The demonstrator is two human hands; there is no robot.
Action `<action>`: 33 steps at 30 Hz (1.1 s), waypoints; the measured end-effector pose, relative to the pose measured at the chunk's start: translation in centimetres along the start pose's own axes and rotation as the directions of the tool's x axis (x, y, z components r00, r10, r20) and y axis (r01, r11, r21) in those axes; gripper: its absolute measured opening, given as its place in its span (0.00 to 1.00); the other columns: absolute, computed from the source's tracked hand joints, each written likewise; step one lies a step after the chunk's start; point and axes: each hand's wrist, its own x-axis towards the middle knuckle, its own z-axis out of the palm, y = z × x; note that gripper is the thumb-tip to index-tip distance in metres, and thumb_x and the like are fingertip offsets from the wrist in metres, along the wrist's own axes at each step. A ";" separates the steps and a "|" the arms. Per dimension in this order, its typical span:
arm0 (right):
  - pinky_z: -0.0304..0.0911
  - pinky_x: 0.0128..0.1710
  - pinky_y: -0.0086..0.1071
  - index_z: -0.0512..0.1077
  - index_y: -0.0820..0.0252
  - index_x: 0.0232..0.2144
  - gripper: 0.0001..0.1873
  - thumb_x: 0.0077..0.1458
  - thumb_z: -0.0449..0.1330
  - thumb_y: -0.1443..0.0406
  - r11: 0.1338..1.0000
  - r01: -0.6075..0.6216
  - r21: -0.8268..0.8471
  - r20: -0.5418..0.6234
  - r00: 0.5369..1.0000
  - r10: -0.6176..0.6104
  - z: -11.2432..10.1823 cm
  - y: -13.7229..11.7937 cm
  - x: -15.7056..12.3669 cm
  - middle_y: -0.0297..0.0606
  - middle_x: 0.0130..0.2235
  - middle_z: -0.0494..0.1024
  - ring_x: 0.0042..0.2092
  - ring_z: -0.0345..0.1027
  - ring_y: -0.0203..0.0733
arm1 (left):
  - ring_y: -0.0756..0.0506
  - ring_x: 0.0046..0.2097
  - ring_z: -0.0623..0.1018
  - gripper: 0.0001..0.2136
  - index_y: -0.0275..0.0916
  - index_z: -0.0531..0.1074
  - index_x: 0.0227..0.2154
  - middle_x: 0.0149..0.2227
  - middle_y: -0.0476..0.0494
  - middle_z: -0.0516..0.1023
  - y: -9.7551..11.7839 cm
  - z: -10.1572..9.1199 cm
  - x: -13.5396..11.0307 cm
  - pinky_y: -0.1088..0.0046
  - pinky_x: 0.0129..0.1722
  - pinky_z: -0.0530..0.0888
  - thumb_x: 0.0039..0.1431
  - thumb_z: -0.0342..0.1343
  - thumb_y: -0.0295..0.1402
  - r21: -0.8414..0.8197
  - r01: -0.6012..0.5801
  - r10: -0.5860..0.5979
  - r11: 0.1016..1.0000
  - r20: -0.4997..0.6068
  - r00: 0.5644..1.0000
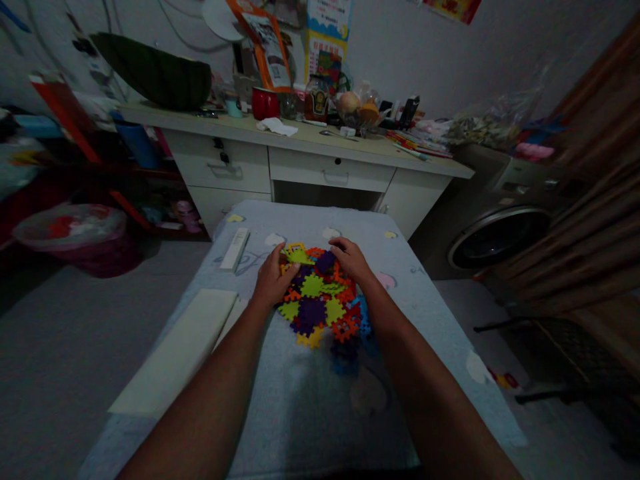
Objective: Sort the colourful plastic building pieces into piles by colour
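A heap of flat, toothed plastic pieces in green, purple, orange, red and yellow lies in the middle of a table covered with a pale blue cloth. My left hand rests at the heap's left edge, its fingers closed on a green piece held at the top of the heap. My right hand lies on the heap's far right side, fingers curled over purple and orange pieces; whether it grips one I cannot make out.
A white remote-like bar and a pale flat board lie left of the heap. Behind stands a cluttered white desk with drawers. A washing machine is at right, a pink basin on the floor at left.
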 end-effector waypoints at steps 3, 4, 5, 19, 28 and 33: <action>0.62 0.54 0.39 0.74 0.58 0.41 0.14 0.54 0.55 0.60 0.983 0.025 0.180 0.056 0.998 -0.035 0.3 -2.1 1.8 0.37 0.43 0.78 0.47 0.69 0.42 | 0.37 0.53 0.73 0.32 0.40 0.59 0.63 0.51 0.36 0.73 0.0 0.0 0.0 0.52 0.56 0.68 0.59 0.53 0.49 0.011 -0.018 0.018 1.000 -0.011 1.000; 0.61 0.55 0.39 0.74 0.58 0.42 0.15 0.54 0.55 0.59 0.972 0.030 0.232 0.054 0.998 -0.044 0.1 -2.7 2.0 0.36 0.44 0.78 0.48 0.69 0.42 | 0.37 0.55 0.72 0.31 0.41 0.60 0.63 0.52 0.36 0.72 0.0 0.0 0.0 0.52 0.57 0.68 0.59 0.53 0.48 0.017 -0.024 0.024 1.000 -0.017 1.000; 0.61 0.56 0.40 0.73 0.57 0.44 0.16 0.55 0.55 0.59 0.963 0.033 0.269 0.046 0.998 -0.047 -0.4 -3.2 1.9 0.36 0.45 0.78 0.49 0.68 0.42 | 0.37 0.56 0.71 0.30 0.41 0.61 0.62 0.53 0.36 0.70 0.0 0.0 0.0 0.52 0.58 0.67 0.59 0.54 0.47 0.023 -0.028 0.029 0.999 -0.023 0.999; 0.41 0.66 0.61 0.48 0.59 0.70 0.68 0.34 0.70 0.39 0.917 -0.046 -0.396 0.233 0.961 0.149 -5.7 -0.5 -18.6 0.56 0.69 0.50 0.69 0.42 0.67 | 0.37 0.64 0.63 0.26 0.42 0.63 0.59 0.59 0.36 0.64 -0.4 0.0 0.3 0.53 0.65 0.59 0.59 0.54 0.45 0.027 -0.053 0.053 0.998 -0.028 0.998; 0.43 0.68 0.53 0.49 0.58 0.69 0.54 0.49 0.63 0.43 0.946 0.018 -0.325 0.158 0.987 0.036 -2.1 -0.9 -15.5 0.52 0.70 0.49 0.70 0.41 0.59 | 0.37 0.63 0.65 0.28 0.41 0.63 0.60 0.61 0.36 0.65 -0.2 -0.1 0.2 0.54 0.64 0.62 0.59 0.54 0.46 0.011 -0.038 0.039 0.999 -0.012 0.999; 0.49 0.66 0.48 0.59 0.60 0.64 0.36 0.59 0.56 0.49 0.947 0.109 -0.302 0.042 0.994 -0.101 -1.0 -0.6 -12.5 0.51 0.63 0.61 0.65 0.53 0.53 | 0.36 0.63 0.67 0.28 0.41 0.64 0.59 0.60 0.35 0.68 -0.3 -0.1 0.3 0.54 0.63 0.62 0.59 0.53 0.49 0.032 -0.025 0.024 0.999 0.005 1.000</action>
